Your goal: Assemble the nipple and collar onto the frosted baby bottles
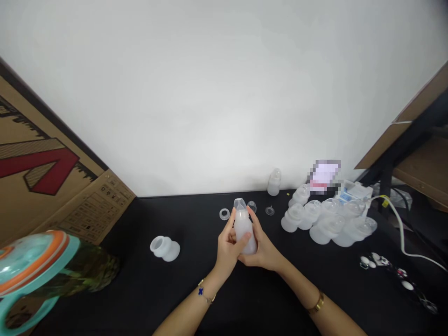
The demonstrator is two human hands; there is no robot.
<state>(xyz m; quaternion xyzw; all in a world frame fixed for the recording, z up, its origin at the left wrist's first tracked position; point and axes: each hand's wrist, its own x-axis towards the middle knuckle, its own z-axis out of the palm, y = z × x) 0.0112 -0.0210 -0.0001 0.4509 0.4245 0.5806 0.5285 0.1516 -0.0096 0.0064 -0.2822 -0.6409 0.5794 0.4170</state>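
Between both hands is a translucent white baby bottle, upright, with a clear cap on its top. My left hand wraps its left side, thumb across the front. From the right, my right hand grips the bottle, its fingers reaching up near the cap. Just behind lie a white ring, a clear dome cap partly hidden by my hand, and a clear nipple piece. An open bottle body without a top lies to the left.
Several capped bottles cluster at the right, and one bottle stands by the wall. A pixelated screen, a white cable and small black-and-white items are further right. A turquoise-lidded jug and cardboard box flank the left.
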